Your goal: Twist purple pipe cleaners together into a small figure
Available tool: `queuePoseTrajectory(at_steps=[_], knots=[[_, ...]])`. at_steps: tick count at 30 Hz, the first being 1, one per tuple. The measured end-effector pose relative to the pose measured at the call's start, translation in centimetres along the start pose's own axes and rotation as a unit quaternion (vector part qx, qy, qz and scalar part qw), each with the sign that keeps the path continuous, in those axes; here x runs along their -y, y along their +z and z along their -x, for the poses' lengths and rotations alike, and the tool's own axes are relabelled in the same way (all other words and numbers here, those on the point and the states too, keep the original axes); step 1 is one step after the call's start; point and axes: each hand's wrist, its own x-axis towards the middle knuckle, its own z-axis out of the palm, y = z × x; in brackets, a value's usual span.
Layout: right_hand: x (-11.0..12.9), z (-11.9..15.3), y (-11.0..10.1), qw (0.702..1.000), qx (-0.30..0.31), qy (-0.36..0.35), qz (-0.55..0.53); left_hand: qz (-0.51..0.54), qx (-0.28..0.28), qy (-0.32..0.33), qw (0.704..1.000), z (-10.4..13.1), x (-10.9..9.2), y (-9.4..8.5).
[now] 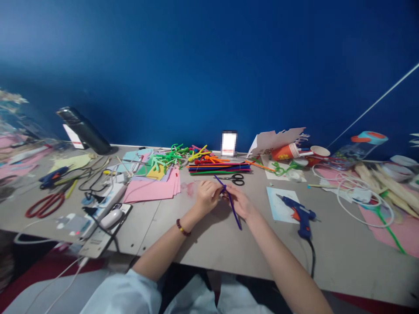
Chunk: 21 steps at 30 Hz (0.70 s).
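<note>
Both my hands meet over the middle of the grey table, pinching a dark purple pipe cleaner (233, 210). My left hand (208, 196), with a beaded bracelet on its wrist, has its fingers curled at the pipe cleaner's bend. My right hand (239, 201) grips it from the other side. One end points up past the fingertips, and a longer end slants down toward the table's front. Just behind the hands lie black-handled scissors (238, 179) and a bundle of straight coloured pipe cleaners (218, 168). The exact fingertip contact is partly hidden.
A blue glue gun (303, 213) rests on the right, its cord running off the front edge. At left are pink paper sheets (153, 188), a power strip (106, 205) and red-handled scissors (46, 205). Paper cups (284, 151) lie at the back right, and a phone (229, 144) stands against the wall.
</note>
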Motion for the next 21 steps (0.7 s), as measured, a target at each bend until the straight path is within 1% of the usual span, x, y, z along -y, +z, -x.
queuePoseTrajectory(at_steps=[3, 6, 8, 11, 15, 18, 21], knots=[[0.1, 0.1, 0.2, 0.999, -0.018, -0.017, 0.027, 0.083, 0.037, -0.105, 0.99, -0.2, -0.2, -0.1], [0.3, 0.2, 0.4, 0.997, -0.023, -0.032, 0.062, 0.182, 0.078, -0.209, 0.958, -0.4, -0.1, -0.4], [0.4, 0.4, 0.6, 0.995, -0.026, -0.046, 0.09, 0.244, 0.101, -0.252, 0.931, -0.5, 0.0, -0.5], [0.6, 0.7, 0.9, 0.987, -0.029, -0.082, 0.139, 0.328, 0.115, -0.295, 0.89, -0.4, 0.2, -0.7], [0.7, 0.9, 1.2, 0.977, -0.034, -0.114, 0.179, 0.388, 0.113, -0.346, 0.847, -0.2, 0.3, -0.5], [0.6, 0.8, 1.0, 0.979, -0.032, -0.101, 0.175, 0.41, 0.111, -0.37, 0.826, -0.1, 0.3, -0.3], [0.3, 0.8, 0.8, 0.985, -0.026, -0.079, 0.151, 0.436, 0.11, -0.379, 0.809, -0.1, 0.0, -0.4]])
